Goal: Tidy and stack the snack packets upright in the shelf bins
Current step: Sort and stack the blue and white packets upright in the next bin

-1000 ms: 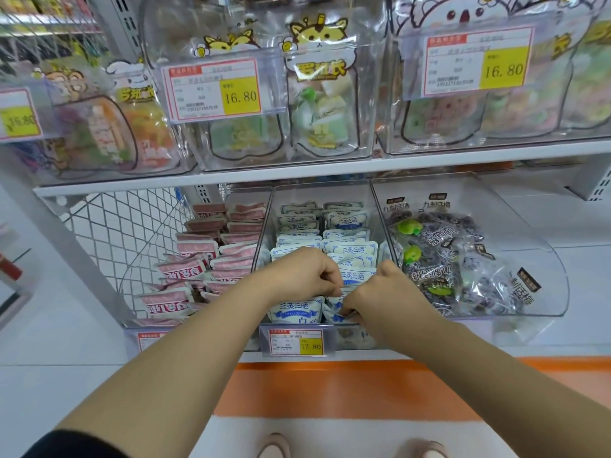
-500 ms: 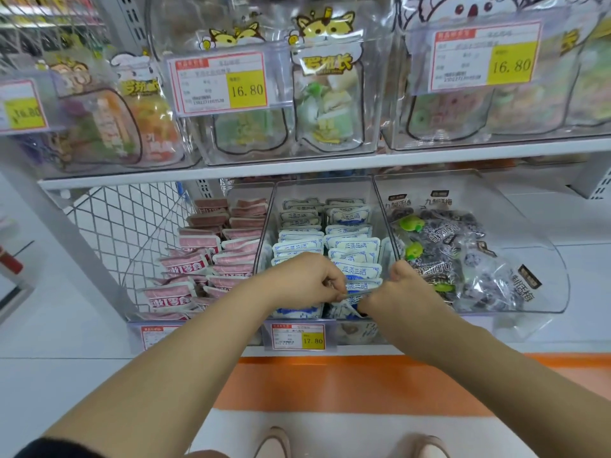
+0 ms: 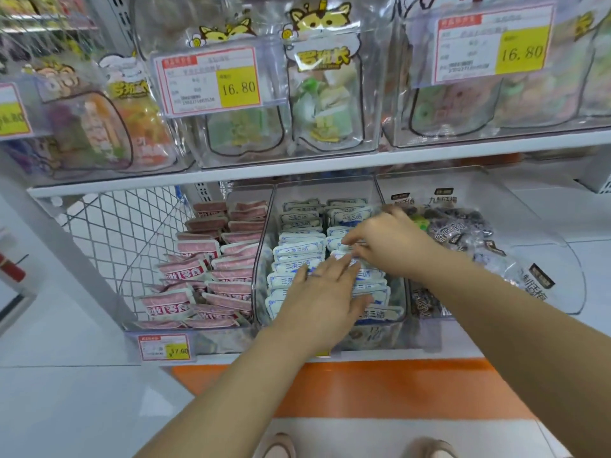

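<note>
Hands over the white-and-blue packets point(image 3: 297, 254) in the middle bin point(image 3: 262, 259), at the front edge of the shelf point(image 3: 380, 357).
Left hand point(image 3: 317, 292) lies flat, fingers straight, pressing the front packets. Right hand point(image 3: 393, 241), further back, appears to pinch a packet top in the right row, though blur softens the grip. Rows run front to back, each packet lying crosswise, so the right hand is nearer the one to be set upright.

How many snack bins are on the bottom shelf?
3. The left bin holds pink packets; the middle bin holds blue-and-white packets, with the left hand and right hand on them; the right bin holds dark wrapped snacks. Others may sit out of view.
</note>
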